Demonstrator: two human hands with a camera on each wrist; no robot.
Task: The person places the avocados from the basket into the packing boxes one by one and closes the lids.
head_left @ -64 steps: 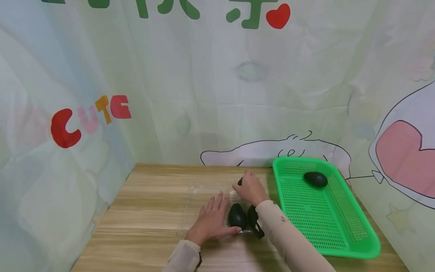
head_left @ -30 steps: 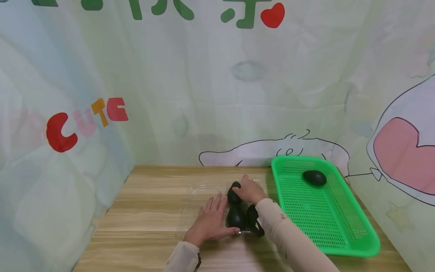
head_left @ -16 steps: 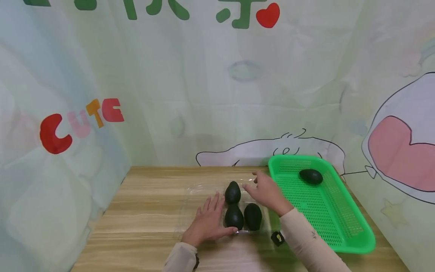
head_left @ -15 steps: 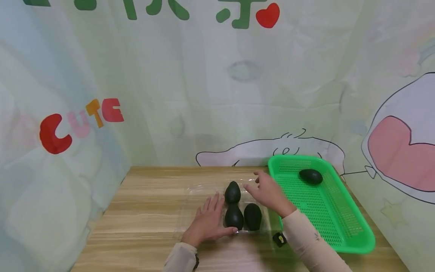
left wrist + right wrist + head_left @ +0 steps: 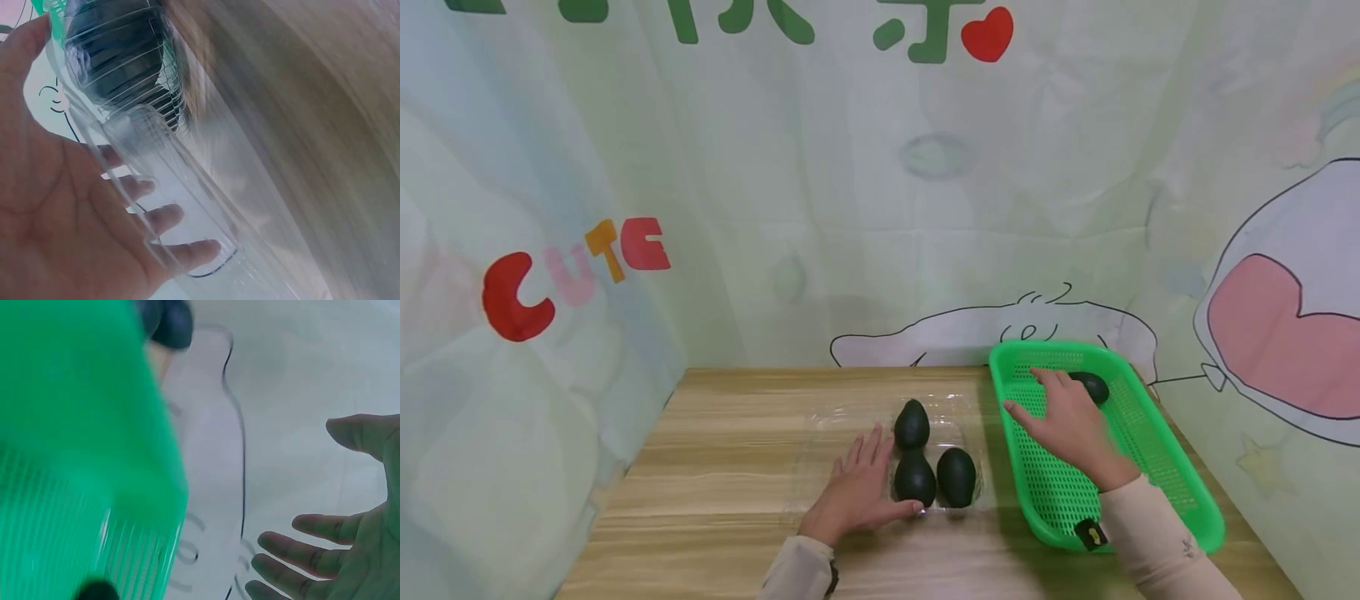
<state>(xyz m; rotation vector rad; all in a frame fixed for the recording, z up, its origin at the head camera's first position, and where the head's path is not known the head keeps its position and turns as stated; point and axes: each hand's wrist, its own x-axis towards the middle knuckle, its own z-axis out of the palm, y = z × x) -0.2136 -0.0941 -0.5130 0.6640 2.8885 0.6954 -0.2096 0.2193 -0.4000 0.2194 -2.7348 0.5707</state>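
A clear plastic clamshell box (image 5: 951, 433) lies on the table with three dark avocados in it: one at the back left (image 5: 912, 423), one at the front left (image 5: 914, 481), one at the front right (image 5: 957, 477). My left hand (image 5: 855, 493) rests along the box's left side, fingers spread, thumb at the front edge. In the left wrist view its fingertips (image 5: 203, 252) show against the clear plastic. Over the green basket (image 5: 1026, 504) hovers my right hand (image 5: 1070, 427), fingers extended and holding nothing. Partly hidden behind it, another avocado (image 5: 1093, 387) lies at the basket's back.
The wooden table (image 5: 737, 467) ends at a printed cloth backdrop (image 5: 760, 275) behind and at the sides. The basket stands right of the box, its raised rim between the two. A small black device (image 5: 1090, 533) sits at my right wrist.
My right hand has let go of the avocado at the box's back left and moved right, over the basket. My left hand has stayed on the box. The view has shifted slightly.
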